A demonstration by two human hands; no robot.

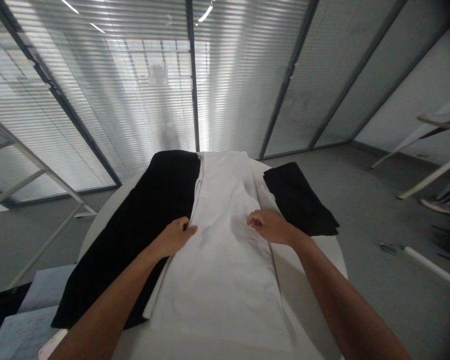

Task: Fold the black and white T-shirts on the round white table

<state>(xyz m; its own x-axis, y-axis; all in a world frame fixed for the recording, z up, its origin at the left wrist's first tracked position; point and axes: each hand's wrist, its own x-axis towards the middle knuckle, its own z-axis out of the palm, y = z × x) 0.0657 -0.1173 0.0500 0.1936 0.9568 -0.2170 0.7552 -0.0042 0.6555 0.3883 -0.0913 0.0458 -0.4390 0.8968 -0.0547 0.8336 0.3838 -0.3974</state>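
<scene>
A long white garment (217, 270), with the look of trousers folded lengthwise, lies flat down the middle of a round white table (332, 260). My left hand (178, 236) is closed at its left edge, thumb on top and fingers curled by the layered side. On the right half of the cloth, my right hand (268, 225) pinches the fabric, and creases run out from its fingertips. A long black garment (142, 215) lies along the left side, partly beneath my left forearm. Beyond my right wrist is a smaller folded black cloth (300, 200).
Blue-grey folded cloths (33, 320) and a phone (52, 345) are at lower left. A white metal frame (48, 172) stands on the left. Glass panels with blinds (240, 80) rise behind the table. On the right floor are a white pole (435, 267) and a wooden-edged table (440, 122).
</scene>
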